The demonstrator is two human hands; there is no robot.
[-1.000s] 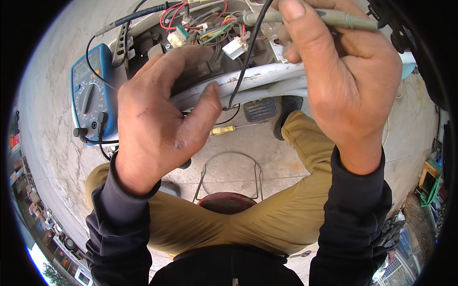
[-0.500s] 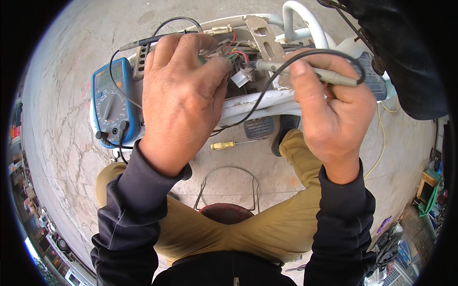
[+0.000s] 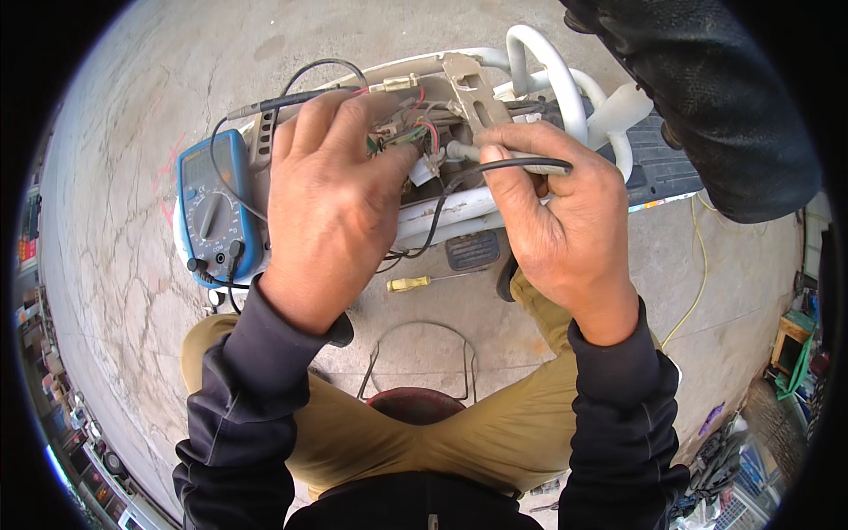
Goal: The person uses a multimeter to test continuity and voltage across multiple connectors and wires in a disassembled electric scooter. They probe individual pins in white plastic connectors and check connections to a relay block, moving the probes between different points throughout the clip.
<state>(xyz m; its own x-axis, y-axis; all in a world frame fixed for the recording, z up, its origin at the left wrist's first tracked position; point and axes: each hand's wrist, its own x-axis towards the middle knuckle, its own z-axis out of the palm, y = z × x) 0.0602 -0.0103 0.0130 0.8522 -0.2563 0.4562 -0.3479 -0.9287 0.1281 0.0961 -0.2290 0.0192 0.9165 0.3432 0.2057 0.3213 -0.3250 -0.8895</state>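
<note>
White frame tubes (image 3: 461, 207) before the wiring (image 3: 433, 134), blue multimeter (image 3: 215, 212) at left

Cracked, pale concrete floor (image 3: 115, 221)

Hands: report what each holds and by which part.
The right hand holds the grey probe by its handle; whether the left hand holds anything cannot be told.

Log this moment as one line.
left hand: at wiring | right hand: holding grey probe | multimeter: left of left hand | screwdriver: on ground
</note>
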